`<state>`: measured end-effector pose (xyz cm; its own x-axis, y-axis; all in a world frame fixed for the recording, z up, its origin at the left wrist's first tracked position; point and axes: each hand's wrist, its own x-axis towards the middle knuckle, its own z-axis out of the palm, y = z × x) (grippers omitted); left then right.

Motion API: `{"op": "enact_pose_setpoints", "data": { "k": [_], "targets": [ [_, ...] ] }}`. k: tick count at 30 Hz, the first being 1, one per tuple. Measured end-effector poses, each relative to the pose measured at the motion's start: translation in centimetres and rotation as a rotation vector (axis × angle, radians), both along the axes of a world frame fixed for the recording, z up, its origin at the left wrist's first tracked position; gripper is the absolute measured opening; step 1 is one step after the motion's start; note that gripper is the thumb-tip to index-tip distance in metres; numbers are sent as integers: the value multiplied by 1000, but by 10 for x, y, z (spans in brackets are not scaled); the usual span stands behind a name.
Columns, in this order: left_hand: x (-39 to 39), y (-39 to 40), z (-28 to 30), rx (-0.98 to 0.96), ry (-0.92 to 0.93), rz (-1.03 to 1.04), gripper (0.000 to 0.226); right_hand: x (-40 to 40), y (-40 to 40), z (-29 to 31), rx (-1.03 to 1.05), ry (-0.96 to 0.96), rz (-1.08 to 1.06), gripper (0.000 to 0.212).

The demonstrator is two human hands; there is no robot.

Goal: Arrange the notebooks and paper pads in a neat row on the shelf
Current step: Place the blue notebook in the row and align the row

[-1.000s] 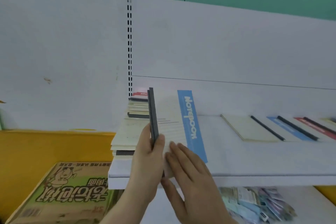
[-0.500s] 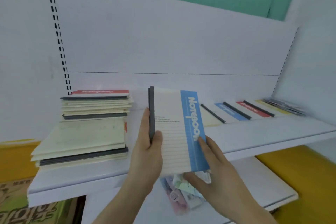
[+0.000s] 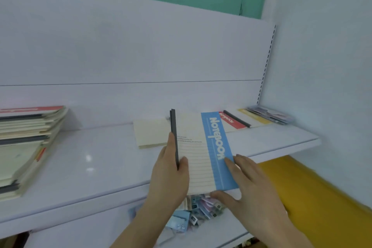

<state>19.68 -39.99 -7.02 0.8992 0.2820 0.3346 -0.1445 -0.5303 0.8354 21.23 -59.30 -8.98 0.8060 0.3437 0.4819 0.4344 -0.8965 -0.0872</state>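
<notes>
1. A row is already begun on the shelf (image 3: 100,159): a cream pad (image 3: 151,133) lies flat at the middle, and further right a red-banded notebook (image 3: 231,121) and a yellow-edged one (image 3: 255,118) overlap one another toward the far right corner.
2. At that corner lies a small heap of pale packets (image 3: 271,116); what they are is too blurred to tell.
3. One blue-banded notebook (image 3: 203,157) is in hand now, held above the near edge of the shelf, just right of the cream pad and partly hiding the row behind it.
4. The left hand (image 3: 171,175) has its grip pinching the dark spine, thumb on the cover and fingers behind.
5. The right hand (image 3: 247,183) steadies the near right corner: straight fingers lie on the blue band and the thumb sits at the bottom edge, so I judge its grip loose rather than clamped.
6. Still to do: this notebook must go down into the row, seemingly between the cream pad and the red-banded notebook.
7. A tall stack of notebooks (image 3: 26,147) waits at the left end of the shelf, so most of the work looks undone.
</notes>
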Motion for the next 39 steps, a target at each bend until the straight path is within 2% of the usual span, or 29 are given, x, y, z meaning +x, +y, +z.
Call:
{"op": "enact_pose_setpoints", "data": {
  "k": [4,8,11,14,22,26,29,34,39],
  "targets": [
    [31,-19,-3,267,31,-45,81,38,-28,-9,-15,65,-11,83],
    [67,-21,-5,507,73,18,90,79,-39,-16,-50,78,28,83],
    [102,-18,-13,621,74,65,91,116,-37,-18,-94,109,28,84],
    [137,-12,-18,689,102,72,97,157,-30,-13,-88,121,75,98],
    [210,20,-26,933,298,35,121,257,-11,-10,-100,128,203,109],
    [233,26,-30,1032,356,87,117,289,2,-13,-166,166,277,113],
    [242,28,-36,1094,397,112,99,312,5,-17,-199,153,330,109],
    [247,30,-42,1107,402,151,95,338,5,-19,-236,142,465,98],
    [250,32,-41,1026,439,129,86,353,2,-23,-236,155,522,91]
  ]
}}
